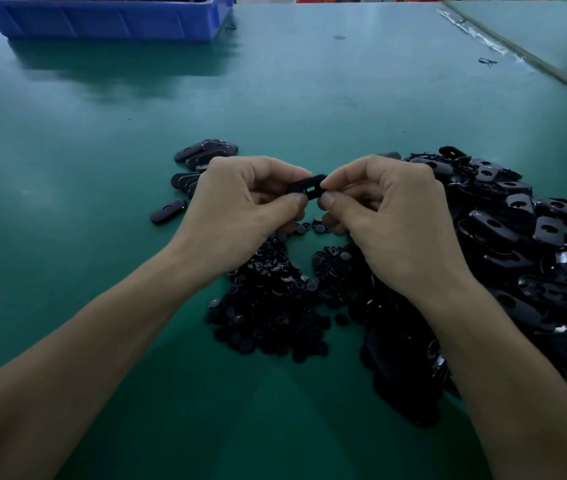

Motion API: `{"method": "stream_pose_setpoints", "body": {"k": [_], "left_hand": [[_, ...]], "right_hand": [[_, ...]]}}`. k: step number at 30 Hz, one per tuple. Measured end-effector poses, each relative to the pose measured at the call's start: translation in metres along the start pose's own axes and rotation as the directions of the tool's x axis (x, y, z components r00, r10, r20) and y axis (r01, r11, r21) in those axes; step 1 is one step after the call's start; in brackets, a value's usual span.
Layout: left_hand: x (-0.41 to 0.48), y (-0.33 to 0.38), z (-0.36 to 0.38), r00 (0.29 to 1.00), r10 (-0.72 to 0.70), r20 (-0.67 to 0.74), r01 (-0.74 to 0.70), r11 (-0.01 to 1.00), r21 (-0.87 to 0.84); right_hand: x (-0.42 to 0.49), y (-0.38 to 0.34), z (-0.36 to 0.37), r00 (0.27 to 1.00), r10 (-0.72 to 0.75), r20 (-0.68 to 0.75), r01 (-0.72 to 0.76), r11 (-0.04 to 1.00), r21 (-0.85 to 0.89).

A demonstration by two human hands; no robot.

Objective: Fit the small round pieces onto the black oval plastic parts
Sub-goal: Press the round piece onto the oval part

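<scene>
One black oval plastic part (308,185) is held above the table between both hands. My left hand (240,206) pinches its left end with thumb and fingers. My right hand (389,209) pinches its right end. A heap of small round pieces (275,296) lies on the green table under my wrists. A big pile of black oval parts (517,230) spreads to the right. A smaller group of oval parts (202,157) lies behind my left hand, partly hidden by it.
A blue plastic bin (109,15) stands at the far left on the green table (67,168). A single oval part (167,211) lies left of my left hand. A raised edge (524,53) runs along the far right. A small black scrap (486,61) lies near it.
</scene>
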State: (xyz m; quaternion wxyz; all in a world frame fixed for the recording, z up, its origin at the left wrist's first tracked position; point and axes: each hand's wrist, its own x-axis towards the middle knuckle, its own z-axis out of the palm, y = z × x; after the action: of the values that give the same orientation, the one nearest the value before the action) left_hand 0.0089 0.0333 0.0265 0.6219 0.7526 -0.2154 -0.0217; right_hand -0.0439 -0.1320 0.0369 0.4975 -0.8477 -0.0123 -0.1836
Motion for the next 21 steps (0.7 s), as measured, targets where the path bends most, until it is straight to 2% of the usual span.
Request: {"method": "stream_pose_setpoints", "body": {"k": [8, 16, 21], "left_hand": [[-0.0001, 0.0034, 0.001, 1.0, 0.028, -0.013, -0.027, 0.998, 0.051], [-0.0018, 0.0061, 0.004, 1.0, 0.004, 0.014, -0.004, 1.0, 0.017], [-0.002, 0.0048, 0.0032, 1.0, 0.005, 0.021, -0.005, 0.999, 0.044]], "right_hand": [[0.0007, 0.0008, 0.0001, 0.999, -0.002, -0.038, 0.0, 0.999, -0.043], [-0.0013, -0.0029, 0.0021, 1.0, 0.003, -0.019, -0.003, 1.0, -0.023], [-0.0015, -0.0033, 0.0007, 0.999, -0.036, -0.029, 0.034, 0.996, -0.078]]}}
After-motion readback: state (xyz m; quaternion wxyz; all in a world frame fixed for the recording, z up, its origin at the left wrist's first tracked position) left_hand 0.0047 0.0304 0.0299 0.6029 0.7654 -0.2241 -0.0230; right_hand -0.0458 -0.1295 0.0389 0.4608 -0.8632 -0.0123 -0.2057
